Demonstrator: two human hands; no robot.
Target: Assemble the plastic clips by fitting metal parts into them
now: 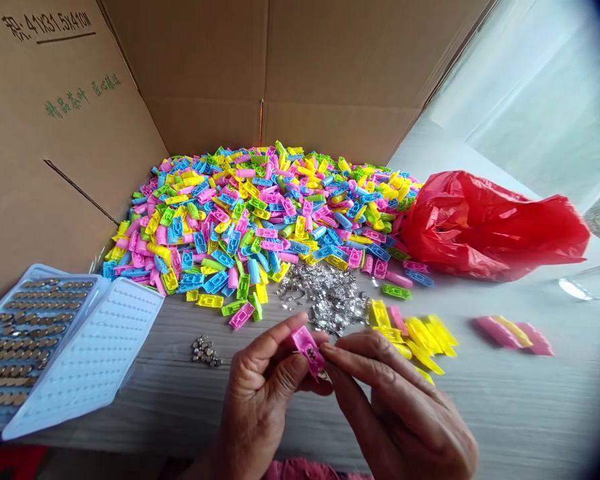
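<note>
Low in the middle of the head view, my left hand [255, 393] is closed on a pink plastic casing [305, 341], hollow side up, between thumb and fingers. Small dark and shiny pieces sit inside the casing. My right hand [405, 393] is pinched at the casing's right edge; a metal glint shows by its fingertips, but what they hold is too small to make out. Just beyond the hands lies a heap of small shiny metal clips [330, 293]. To the left is a little pile of button cells [206, 351].
A large mound of pink, yellow, blue and green casings [260, 213] rests against a cardboard box [330, 67]. Blue trays [95, 347] of button cells stand at left. A red plastic bag [500, 233], yellow pieces [430, 337] and pink-and-yellow pieces [515, 333] lie at right.
</note>
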